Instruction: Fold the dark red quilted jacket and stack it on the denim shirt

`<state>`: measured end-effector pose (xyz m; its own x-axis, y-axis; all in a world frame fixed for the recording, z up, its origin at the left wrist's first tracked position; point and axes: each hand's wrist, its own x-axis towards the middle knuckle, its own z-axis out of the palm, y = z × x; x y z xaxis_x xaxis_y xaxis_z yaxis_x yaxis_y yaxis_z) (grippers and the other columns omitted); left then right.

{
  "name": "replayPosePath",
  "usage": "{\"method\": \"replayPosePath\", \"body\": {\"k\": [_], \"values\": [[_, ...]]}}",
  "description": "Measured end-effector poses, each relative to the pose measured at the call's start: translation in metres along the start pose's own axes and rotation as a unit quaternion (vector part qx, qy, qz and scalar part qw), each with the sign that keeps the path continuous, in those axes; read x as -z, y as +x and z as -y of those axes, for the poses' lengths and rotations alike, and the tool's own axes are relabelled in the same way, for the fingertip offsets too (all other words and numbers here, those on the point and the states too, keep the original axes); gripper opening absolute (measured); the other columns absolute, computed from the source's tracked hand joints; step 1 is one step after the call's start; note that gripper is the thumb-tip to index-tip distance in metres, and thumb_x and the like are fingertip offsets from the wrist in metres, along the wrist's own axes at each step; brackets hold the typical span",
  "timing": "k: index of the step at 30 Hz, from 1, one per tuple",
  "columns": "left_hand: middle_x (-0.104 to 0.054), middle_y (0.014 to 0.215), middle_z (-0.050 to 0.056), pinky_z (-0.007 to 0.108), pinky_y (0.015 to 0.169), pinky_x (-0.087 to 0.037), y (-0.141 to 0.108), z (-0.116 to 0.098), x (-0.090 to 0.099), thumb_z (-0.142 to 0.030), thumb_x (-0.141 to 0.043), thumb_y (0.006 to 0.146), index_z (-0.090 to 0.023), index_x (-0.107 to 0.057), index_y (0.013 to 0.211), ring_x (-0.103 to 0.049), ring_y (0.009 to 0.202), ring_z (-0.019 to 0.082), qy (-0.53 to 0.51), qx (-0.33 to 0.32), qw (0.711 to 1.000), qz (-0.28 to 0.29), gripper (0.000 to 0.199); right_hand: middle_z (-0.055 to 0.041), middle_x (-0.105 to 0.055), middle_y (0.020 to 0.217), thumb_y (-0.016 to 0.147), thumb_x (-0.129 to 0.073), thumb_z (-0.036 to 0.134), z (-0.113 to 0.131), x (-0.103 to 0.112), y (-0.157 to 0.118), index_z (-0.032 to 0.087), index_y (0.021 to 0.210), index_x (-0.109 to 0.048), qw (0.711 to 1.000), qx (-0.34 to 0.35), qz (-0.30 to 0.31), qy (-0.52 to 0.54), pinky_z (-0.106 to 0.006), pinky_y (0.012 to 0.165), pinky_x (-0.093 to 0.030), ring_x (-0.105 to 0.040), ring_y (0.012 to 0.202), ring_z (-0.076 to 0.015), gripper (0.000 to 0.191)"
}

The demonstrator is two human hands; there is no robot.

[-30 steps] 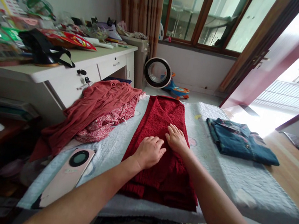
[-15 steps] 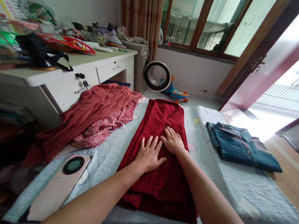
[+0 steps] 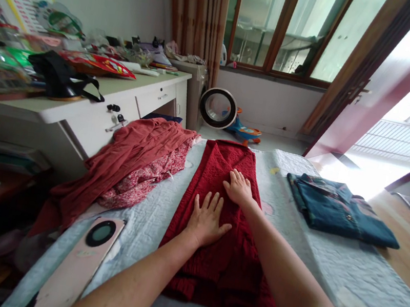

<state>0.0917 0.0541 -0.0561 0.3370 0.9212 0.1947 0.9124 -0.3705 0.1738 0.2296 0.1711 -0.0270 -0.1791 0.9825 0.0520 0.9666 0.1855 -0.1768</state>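
A dark red garment (image 3: 222, 164), folded lengthwise into a long strip, lies on the pale blue cloth (image 3: 149, 233) in front of me; an elastic gathered edge shows near its close end. My left hand (image 3: 207, 222) rests flat on its middle with the fingers spread. Slightly farther up and to the right, my right hand (image 3: 239, 186) also lies palm down on the fabric, fingers apart. Neither hand grips anything. Whether the garment is trousers or a top I cannot tell.
Rumpled red and floral clothing (image 3: 139, 148) lies to the left, with a phone (image 3: 74, 267) closer to me. A folded dark blue denim garment (image 3: 340, 206) sits at right. Beyond stand a cluttered desk (image 3: 120, 96), an open round washer door (image 3: 218, 108) and a toy car (image 3: 245, 130).
My left hand has slid a little toward me along the red garment, and my right hand has shifted slightly away. The whole view has tilted a little.
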Motion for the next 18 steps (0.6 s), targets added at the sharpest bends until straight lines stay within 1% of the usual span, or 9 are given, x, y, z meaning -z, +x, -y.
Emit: {"method": "replayPosePath", "body": {"k": [2,5,7,9,12,14,16,18], "values": [[-0.026,0.158,0.015,0.066,0.114,-0.006,0.0,0.0,-0.002,-0.071,-0.033,0.086,-0.015,-0.028,0.15,-0.016,0.146,0.036,0.001,0.004,1.0,-0.002,0.086,-0.0079,-0.021,0.16,0.097,-0.034,0.044,0.006,-0.003,0.005,0.018,0.151,-0.029,1.0,0.025,-0.01,0.006,-0.045,0.116,-0.018,-0.019,0.146,-0.0246,0.06],[-0.025,0.158,0.018,0.064,0.115,-0.007,0.0,0.001,-0.004,-0.072,-0.034,0.085,-0.012,-0.026,0.151,-0.016,0.146,0.036,0.005,0.012,1.0,-0.007,0.09,-0.0053,-0.022,0.16,0.098,-0.033,0.044,0.011,-0.011,0.009,0.021,0.151,-0.028,0.999,0.047,0.012,0.002,-0.044,0.116,-0.018,-0.017,0.146,-0.0235,0.059],[-0.026,0.157,0.019,0.064,0.115,-0.007,0.0,0.001,-0.005,-0.073,-0.034,0.084,-0.012,-0.027,0.151,-0.017,0.146,0.035,0.006,0.014,1.0,-0.009,0.09,-0.0056,-0.022,0.16,0.097,-0.032,0.046,0.011,-0.016,0.01,0.022,0.151,-0.028,0.999,0.043,0.013,-0.007,-0.045,0.116,-0.018,-0.016,0.147,-0.0244,0.059],[-0.028,0.156,0.018,0.064,0.115,-0.007,0.001,0.001,-0.005,-0.073,-0.034,0.084,-0.014,-0.029,0.15,-0.017,0.146,0.035,0.006,0.014,1.0,-0.01,0.089,-0.0071,-0.022,0.16,0.096,-0.033,0.049,0.01,-0.018,0.011,0.024,0.152,-0.028,0.999,0.026,0.011,-0.018,-0.048,0.115,-0.018,-0.016,0.146,-0.0273,0.061],[-0.028,0.156,0.019,0.064,0.115,-0.008,0.001,0.001,-0.005,-0.074,-0.034,0.083,-0.013,-0.031,0.149,-0.018,0.146,0.036,0.007,0.013,1.0,-0.013,0.09,-0.0074,-0.025,0.159,0.093,-0.036,0.058,0.009,-0.015,0.014,0.028,0.151,-0.029,1.0,0.003,0.013,-0.023,-0.052,0.113,-0.019,-0.019,0.145,-0.0331,0.065],[-0.028,0.156,0.02,0.064,0.115,-0.008,0.0,0.001,-0.004,-0.074,-0.033,0.084,-0.012,-0.031,0.149,-0.018,0.146,0.036,0.007,0.013,1.0,-0.013,0.09,-0.0071,-0.027,0.158,0.092,-0.036,0.062,0.008,-0.012,0.018,0.029,0.151,-0.029,1.0,-0.001,0.017,-0.016,-0.054,0.112,-0.019,-0.019,0.144,-0.0354,0.068],[-0.028,0.156,0.02,0.064,0.115,-0.008,0.0,0.001,-0.004,-0.074,-0.033,0.084,-0.012,-0.032,0.149,-0.017,0.146,0.036,0.007,0.014,1.0,-0.013,0.09,-0.007,-0.026,0.158,0.09,-0.037,0.065,0.006,-0.009,0.022,0.028,0.151,-0.029,0.999,-0.002,0.032,-0.003,-0.055,0.113,-0.017,-0.017,0.145,-0.0363,0.072],[-0.028,0.156,0.02,0.064,0.115,-0.007,0.0,0.001,-0.004,-0.073,-0.033,0.084,-0.013,-0.031,0.149,-0.017,0.146,0.036,0.007,0.015,1.0,-0.013,0.089,-0.0075,-0.024,0.159,0.091,-0.037,0.066,0.002,-0.006,0.025,0.025,0.152,-0.026,0.998,-0.007,0.054,0.021,-0.053,0.114,-0.016,-0.015,0.146,-0.0346,0.075]]}}
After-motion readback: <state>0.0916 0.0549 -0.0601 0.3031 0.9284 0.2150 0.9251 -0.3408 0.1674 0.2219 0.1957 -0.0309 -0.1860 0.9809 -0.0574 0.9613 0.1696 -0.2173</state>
